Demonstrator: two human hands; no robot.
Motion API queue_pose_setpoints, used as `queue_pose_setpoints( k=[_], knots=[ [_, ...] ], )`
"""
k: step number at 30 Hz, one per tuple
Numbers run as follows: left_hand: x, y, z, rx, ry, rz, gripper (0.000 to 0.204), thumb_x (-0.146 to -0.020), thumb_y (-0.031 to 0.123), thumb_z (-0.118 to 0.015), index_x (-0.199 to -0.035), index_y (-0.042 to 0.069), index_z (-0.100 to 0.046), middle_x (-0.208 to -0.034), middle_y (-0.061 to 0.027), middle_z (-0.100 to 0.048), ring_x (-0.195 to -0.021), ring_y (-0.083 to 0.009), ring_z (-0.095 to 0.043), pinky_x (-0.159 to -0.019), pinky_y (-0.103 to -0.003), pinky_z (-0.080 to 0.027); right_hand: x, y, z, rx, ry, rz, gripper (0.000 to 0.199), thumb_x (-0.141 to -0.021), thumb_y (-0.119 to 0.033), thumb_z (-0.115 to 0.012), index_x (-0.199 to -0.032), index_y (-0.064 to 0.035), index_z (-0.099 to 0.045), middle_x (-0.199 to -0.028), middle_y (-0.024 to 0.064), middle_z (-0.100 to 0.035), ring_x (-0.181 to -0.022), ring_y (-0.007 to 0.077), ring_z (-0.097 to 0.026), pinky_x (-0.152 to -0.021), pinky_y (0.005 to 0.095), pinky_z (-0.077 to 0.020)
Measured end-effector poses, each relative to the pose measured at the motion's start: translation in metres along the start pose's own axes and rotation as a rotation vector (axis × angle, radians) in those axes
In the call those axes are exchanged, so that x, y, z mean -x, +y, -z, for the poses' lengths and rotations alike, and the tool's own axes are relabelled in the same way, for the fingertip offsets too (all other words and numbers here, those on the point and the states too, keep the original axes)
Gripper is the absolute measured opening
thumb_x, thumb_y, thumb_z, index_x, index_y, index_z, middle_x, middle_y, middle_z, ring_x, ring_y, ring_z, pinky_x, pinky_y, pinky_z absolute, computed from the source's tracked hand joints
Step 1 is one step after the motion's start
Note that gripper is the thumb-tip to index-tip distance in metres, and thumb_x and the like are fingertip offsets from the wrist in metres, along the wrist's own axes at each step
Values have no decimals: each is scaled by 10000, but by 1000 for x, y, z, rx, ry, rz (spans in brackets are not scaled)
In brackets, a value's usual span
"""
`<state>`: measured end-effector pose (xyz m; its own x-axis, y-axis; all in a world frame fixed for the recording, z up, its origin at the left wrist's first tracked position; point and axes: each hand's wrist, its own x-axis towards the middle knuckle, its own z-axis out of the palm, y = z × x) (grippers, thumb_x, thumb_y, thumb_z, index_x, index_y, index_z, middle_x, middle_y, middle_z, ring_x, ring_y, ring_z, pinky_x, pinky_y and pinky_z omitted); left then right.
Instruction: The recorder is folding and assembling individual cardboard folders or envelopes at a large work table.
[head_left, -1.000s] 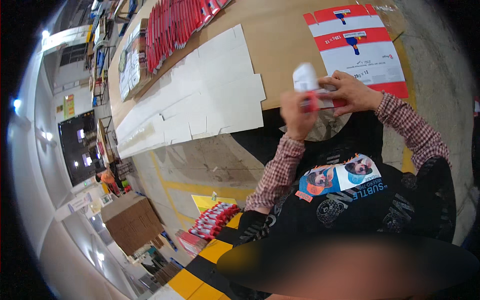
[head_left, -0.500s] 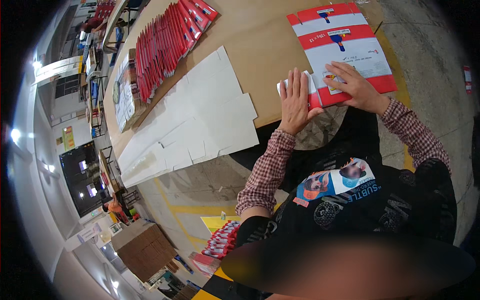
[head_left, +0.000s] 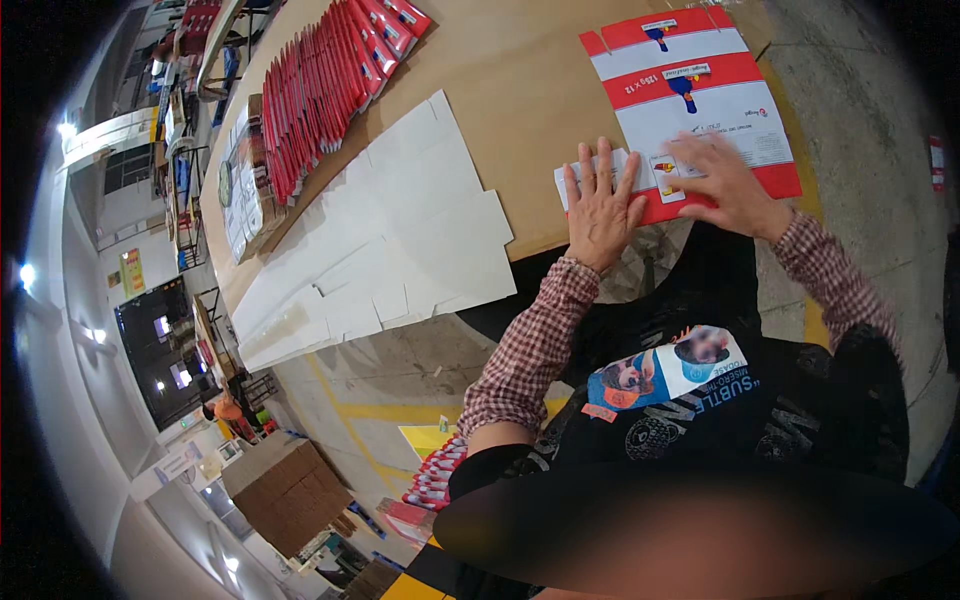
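My left hand [head_left: 600,205] lies flat, fingers spread, on a small white folded carton [head_left: 588,172] at the near edge of the brown table [head_left: 520,90]. My right hand [head_left: 722,180] presses, fingers extended, on the red and white end of the same flattened carton, over the lower part of a large red and white printed box blank [head_left: 690,85]. Both hands rest on top of the pieces; neither grips anything.
Overlapping flat white cardboard blanks [head_left: 390,240] cover the table's left part. A long row of red flattened cartons [head_left: 320,85] stands behind them. On the floor are more red cartons [head_left: 435,480], a brown cardboard box [head_left: 285,490] and yellow floor markings.
A second ago both hands held the small carton up off the table. They have lowered it and now press it flat against the tabletop. The view has shifted towards the table.
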<state>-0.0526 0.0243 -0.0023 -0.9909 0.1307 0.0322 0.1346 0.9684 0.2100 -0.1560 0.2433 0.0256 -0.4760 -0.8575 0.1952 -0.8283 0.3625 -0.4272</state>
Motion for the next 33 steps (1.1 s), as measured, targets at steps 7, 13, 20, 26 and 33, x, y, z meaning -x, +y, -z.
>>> queue_pose_setpoints(
  k=[7,13,20,26,33],
  knots=[
    [-11,19,-13,120,118,182,592,-888,268,-463,-1400,21,-297,-1493,-201,-171,-1392,-379,-101,-1102,-539,-73,66,25,6,-1883,866,-729,575,-939,-293,-512,-1399,-43,-275,-1361,99,-427,-1242,221,-417,-1035,358,-333],
    [-19,40,-5,776,542,273,663,-869,139,-452,-1446,9,-154,-1506,-228,-63,-1400,-380,-29,-1114,-481,-43,-30,-6,-45,-1206,349,-569,644,-861,-68,-593,-1406,-23,-253,-1335,68,-400,-1247,172,-362,-1059,329,-273],
    [109,-66,53,131,469,586,583,-774,316,-673,-1249,37,-481,-1192,-170,-478,-1152,-357,-405,-967,-457,-301,-198,198,62,-850,-133,-315,531,-738,-33,-623,-1254,-35,-497,-1087,60,-608,-965,151,-574,-852,282,-468],
    [140,-62,48,29,281,659,754,-640,483,-755,-1219,71,-504,-1098,-154,-479,-976,-330,-451,-816,-436,-367,-442,309,-24,-363,213,-411,507,-671,-39,-616,-1178,-62,-608,-950,50,-676,-797,105,-607,-708,283,-502],
    [142,-61,51,-16,188,742,577,-674,142,-680,-1218,81,-497,-1138,-117,-493,-1049,-304,-472,-841,-405,-409,-574,109,-158,-352,254,-274,336,-806,-263,-560,-1073,-77,-645,-949,214,-639,-896,351,-622,-798,418,-485]
  ],
)
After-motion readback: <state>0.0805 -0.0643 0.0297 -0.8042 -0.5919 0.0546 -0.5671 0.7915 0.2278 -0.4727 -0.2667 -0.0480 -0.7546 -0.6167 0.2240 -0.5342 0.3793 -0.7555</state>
